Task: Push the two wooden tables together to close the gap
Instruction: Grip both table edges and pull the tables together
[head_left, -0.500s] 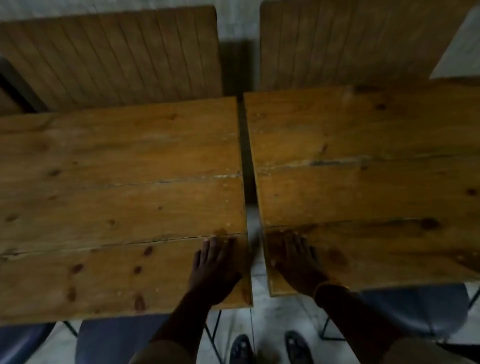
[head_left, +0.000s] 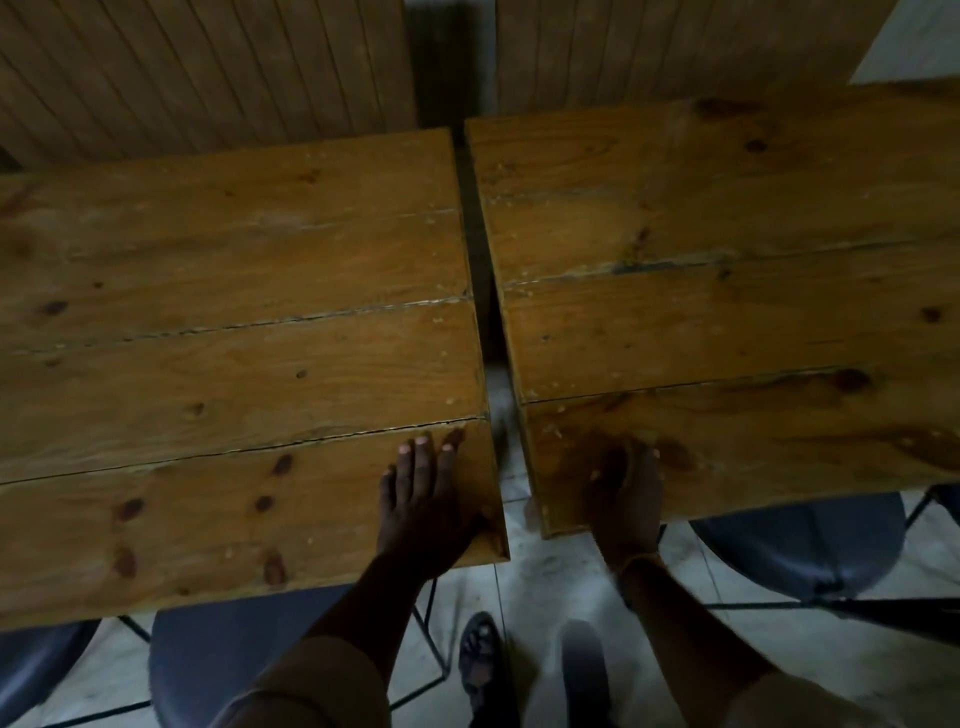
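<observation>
Two plank-topped wooden tables stand side by side: the left table (head_left: 234, 322) and the right table (head_left: 727, 291). A narrow gap (head_left: 485, 312) runs between them, wider at the near end, where pale floor shows through. My left hand (head_left: 423, 499) lies flat, fingers spread, on the left table's near right corner. My right hand (head_left: 626, 488) presses on the right table's near left corner; it is blurred, with fingers curled toward the edge. Neither hand holds a loose object.
Dark blue chairs with thin black metal legs are tucked under the near edges: one at the left (head_left: 218, 654) and one at the right (head_left: 800, 545). Wooden slatted bench backs (head_left: 208, 67) stand beyond the tables. My feet (head_left: 483, 660) stand on the tiled floor.
The gap at the near end looks a little wider than before. My right hand has shifted slightly right on its corner and is motion-blurred. The view has moved closer.
</observation>
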